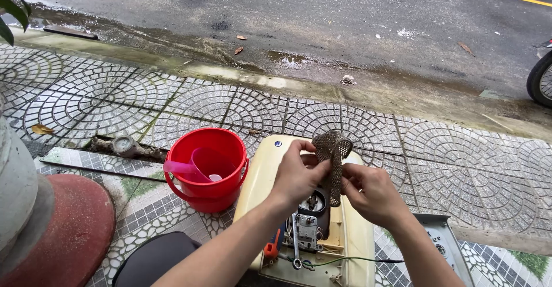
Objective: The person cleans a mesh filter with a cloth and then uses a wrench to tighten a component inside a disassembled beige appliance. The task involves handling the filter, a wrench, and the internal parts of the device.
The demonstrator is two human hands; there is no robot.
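Note:
Both of my hands hold a small piece of brownish metal mesh point(332, 155) up above an opened cream-coloured appliance point(261, 178) lying on the tiled ground. My left hand point(299, 175) pinches the mesh from the left near its top. My right hand point(371, 192) grips its lower part from the right. Under my hands the appliance's inside shows a dark round part point(313, 202), a metal component with wires, a wrench point(296, 247) and an orange-handled tool point(272, 247).
A red bucket point(230, 192) with a pink scoop point(190, 169) stands left of the appliance. A red round base point(63, 235) of a pillar is at the far left. A grey metal cover point(445, 244) lies at right. Wet road and a wheel point(539, 80) are beyond the curb.

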